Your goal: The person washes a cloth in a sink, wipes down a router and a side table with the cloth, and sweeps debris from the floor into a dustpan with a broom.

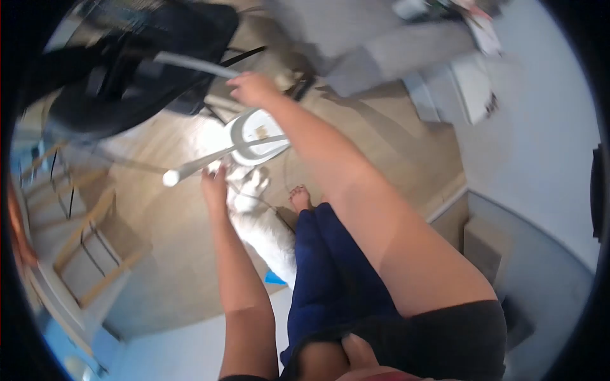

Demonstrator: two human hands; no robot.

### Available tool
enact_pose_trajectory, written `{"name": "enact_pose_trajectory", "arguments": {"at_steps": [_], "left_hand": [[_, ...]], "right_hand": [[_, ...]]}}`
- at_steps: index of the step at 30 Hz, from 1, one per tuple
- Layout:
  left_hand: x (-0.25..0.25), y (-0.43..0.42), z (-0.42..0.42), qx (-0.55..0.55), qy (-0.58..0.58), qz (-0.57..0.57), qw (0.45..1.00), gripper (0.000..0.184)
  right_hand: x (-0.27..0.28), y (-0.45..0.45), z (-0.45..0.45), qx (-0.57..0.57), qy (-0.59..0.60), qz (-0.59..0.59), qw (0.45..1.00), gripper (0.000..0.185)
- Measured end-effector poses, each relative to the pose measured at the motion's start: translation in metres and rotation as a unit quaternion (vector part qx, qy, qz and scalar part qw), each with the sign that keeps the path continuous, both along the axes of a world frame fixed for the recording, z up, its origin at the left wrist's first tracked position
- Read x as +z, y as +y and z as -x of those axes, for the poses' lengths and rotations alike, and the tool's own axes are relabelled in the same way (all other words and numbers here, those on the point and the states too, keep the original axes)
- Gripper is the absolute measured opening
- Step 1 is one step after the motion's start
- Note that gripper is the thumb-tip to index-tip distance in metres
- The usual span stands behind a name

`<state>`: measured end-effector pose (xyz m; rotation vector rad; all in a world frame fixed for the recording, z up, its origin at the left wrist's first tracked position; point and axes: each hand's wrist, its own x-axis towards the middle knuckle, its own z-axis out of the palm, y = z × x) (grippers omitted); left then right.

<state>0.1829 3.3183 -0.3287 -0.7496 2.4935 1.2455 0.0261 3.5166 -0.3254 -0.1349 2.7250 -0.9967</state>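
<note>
My right hand (254, 90) is closed around the end of a light grey tube (194, 63), which reaches left toward a black chair. Lower down, the fingers of my left hand (215, 184) close at the underside of a white pole (197, 166). Its round end points to the left, and its other end passes over a white oval tub (279, 150) on the floor. Something small and tan (261, 131) lies inside the tub. A white furry animal (257, 222) is on the floor between my left arm and my legs, with its head near my left hand.
The black chair (146, 82) stands at upper left, and wooden-framed furniture (95, 247) at left. A grey sofa (406, 54) is at the top. Along the right runs a pale wall (546, 127). A small blue object (274, 278) sits beside the animal.
</note>
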Motion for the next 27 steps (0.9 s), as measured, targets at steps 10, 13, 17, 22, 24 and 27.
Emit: {"name": "enact_pose_trajectory", "arguments": {"at_steps": [10,13,17,22,24,27], "left_hand": [[-0.018,0.121,-0.029,-0.138,-0.105,-0.235,0.956,0.022],[-0.013,0.187,-0.024,-0.151,-0.086,-0.279,0.945,0.015],[0.008,0.288,-0.012,-0.240,-0.090,-0.293,0.921,0.022],[0.039,0.430,0.001,-0.345,-0.092,-0.275,0.892,0.029],[0.039,0.486,0.008,-0.367,-0.073,-0.287,0.882,0.032],[0.039,0.574,0.024,-0.382,-0.051,-0.283,0.878,0.035]], "right_hand": [[0.032,0.132,-0.091,-0.106,-0.170,0.368,0.908,0.018],[0.059,0.189,-0.134,-0.172,-0.162,0.398,0.886,0.017],[0.071,0.285,-0.192,-0.298,-0.145,0.339,0.881,0.028],[0.055,0.412,-0.256,-0.460,-0.016,0.297,0.837,0.026],[0.056,0.463,-0.273,-0.554,-0.031,0.299,0.776,0.025],[0.045,0.553,-0.295,-0.596,0.001,0.303,0.743,0.027]]}}
